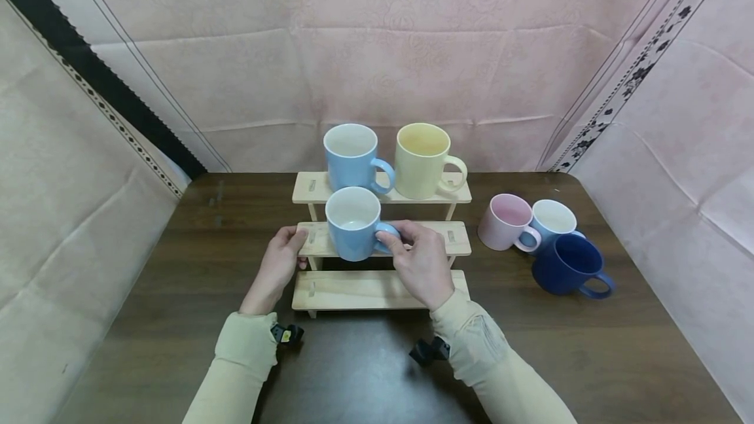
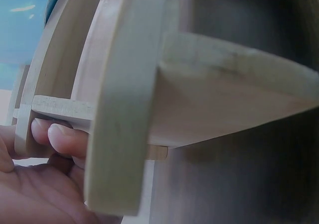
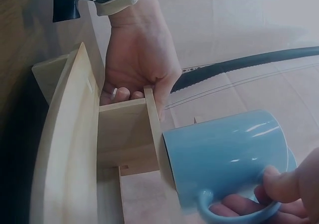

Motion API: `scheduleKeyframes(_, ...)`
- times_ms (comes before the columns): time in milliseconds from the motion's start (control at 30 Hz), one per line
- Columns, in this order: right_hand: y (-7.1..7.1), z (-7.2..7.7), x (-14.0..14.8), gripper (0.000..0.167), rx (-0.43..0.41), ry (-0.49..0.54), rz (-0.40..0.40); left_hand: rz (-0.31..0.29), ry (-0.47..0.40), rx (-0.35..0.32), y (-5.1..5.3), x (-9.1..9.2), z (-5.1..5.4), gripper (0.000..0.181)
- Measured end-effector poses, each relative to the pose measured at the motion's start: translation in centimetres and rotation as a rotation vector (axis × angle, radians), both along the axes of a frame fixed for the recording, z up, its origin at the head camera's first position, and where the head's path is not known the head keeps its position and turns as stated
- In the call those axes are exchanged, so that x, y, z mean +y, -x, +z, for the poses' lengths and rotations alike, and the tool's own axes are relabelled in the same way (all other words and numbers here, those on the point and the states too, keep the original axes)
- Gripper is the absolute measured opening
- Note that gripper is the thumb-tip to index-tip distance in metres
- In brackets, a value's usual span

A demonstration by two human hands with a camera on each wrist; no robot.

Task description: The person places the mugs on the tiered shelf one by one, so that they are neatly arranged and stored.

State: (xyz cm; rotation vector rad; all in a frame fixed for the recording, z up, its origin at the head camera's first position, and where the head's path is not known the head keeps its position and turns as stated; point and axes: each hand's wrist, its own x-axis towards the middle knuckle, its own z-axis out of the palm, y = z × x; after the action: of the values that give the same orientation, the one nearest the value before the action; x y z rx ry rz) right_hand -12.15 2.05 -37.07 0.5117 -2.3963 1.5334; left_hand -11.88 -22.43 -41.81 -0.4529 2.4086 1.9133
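A light blue mug (image 1: 347, 234) stands upright at the left part of the middle step of a three-step wooden rack (image 1: 365, 291). My right hand (image 1: 423, 265) pinches this mug's handle between thumb and fingers; the right wrist view shows the mug's base at the step board. At the rack's left side, my left hand (image 1: 277, 270) grips the end of the middle step, its thumb near the top edge and its fingertips (image 2: 70, 140) curled beneath the board. On the top step are another light blue mug (image 1: 347, 169) and a pale yellow mug (image 1: 417, 172).
Right of the rack, a pink mug (image 1: 497, 231), a pale blue mug (image 1: 550, 214) and a dark blue mug (image 1: 559, 270) sit close together on the dark wooden table (image 1: 188, 332). Patterned cloth (image 1: 412, 70) hangs behind and at both sides.
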Motion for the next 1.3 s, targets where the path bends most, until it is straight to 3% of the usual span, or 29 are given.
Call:
scheduleKeyframes(500, -0.6, -0.1, 0.3, 0.027, -0.043, 0.009, 0.033, -0.007, 0.000, -0.002, -0.1, 0.0, 0.1, 0.044)
scheduleKeyframes(767, -1.9, 0.4, 3.7, 0.034, -0.070, -0.062, -0.029, 0.011, -0.010, 0.007, 0.0, 0.1, 0.1, 0.040)
scheduleKeyframes(867, -2.4, 0.3, 6.4, 0.030, -0.055, -0.086, -0.101, 0.008, -0.013, 0.012, 0.0, 0.1, 0.0, 0.040)
scheduleKeyframes(1133, -2.8, -0.5, 14.7, 0.021, 0.031, -0.129, -0.436, 0.001, -0.011, -0.004, -0.1, 0.0, 0.0, 0.043)
scheduleKeyframes(1300, -2.4, -2.1, 20.3, 0.031, -0.079, -0.157, -0.640, -0.005, -0.009, -0.006, 0.0, 0.0, 0.1, 0.043)
